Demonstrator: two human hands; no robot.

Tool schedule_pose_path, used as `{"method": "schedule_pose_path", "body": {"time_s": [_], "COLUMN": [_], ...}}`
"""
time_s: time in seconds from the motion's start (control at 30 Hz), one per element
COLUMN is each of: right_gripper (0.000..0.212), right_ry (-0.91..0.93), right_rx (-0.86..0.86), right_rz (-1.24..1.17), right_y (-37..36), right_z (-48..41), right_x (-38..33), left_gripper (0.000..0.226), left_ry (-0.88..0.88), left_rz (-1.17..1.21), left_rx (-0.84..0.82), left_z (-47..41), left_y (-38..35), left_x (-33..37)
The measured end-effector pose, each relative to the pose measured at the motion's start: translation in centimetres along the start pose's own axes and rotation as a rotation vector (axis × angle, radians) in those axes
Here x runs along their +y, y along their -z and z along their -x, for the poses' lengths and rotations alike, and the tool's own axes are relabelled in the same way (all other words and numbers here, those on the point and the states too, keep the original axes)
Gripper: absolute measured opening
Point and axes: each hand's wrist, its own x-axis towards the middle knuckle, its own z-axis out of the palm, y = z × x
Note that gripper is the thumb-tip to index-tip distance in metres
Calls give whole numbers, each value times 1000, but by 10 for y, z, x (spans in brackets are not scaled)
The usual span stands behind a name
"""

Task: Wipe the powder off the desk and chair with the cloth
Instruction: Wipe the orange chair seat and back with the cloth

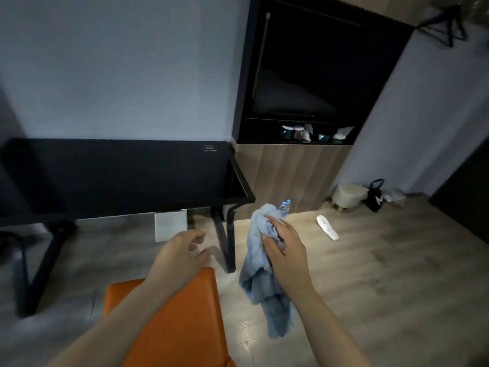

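Gripping the bunched light-blue cloth, the right hand holds it in the air beside the orange chair seat; the left hand hovers above it, loosely curled, empty. No powder shows on the seat or black desk, so wiping looks nearly done.

Head view; forward-down, near hands, desk beyond

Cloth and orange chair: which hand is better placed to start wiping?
Right, probably. The right hand grips the cloth, which hangs beside the chair. The left hand hovers over the chair, holding nothing.
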Motion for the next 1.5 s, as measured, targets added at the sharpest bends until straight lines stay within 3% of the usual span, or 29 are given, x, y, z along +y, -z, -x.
{"method": "schedule_pose_path", "body": {"time_s": [0.13, 0.23, 0.53, 0.9, 1.1, 1.27, 1.37, 1.5], "right_gripper": [26, 34, 35, 21, 28, 42, 39, 41], "right_ry": [90, 169, 332, 408, 386, 406, 413, 411], "right_rx": [-122, -243, -722, -1079, -1337, -1466, -1555, -1695], "right_rz": [-38, -81, -246, -354, -448, -511, -539, -537], "right_y": [-18, -30, -45, -46, -36, -34, -36, -34], "right_z": [-36, -68, -120, -34, 14, 28, 24, 17], "right_x": [5, 15, 27, 16, 32, 57, 82, 117], "left_gripper": [40, 39, 41, 35, 27, 20, 17, 29], "left_ry": [107, 191, 520, 783, 891, 956, 1043, 1042], "left_rz": [-1, -1, 15, 4, 89, 176, 237, 335], "left_rx": [139, 270, 612, 885, 997, 1109, 1205, 1350], "left_z": [-4, -7, 19, 140, 180, 188, 179, 153], "left_y": [3, -5, -56, -99, -138, -183, -218, -273], "left_x": [-7, -4, 39, 58, 71, 91, 101, 113]}}
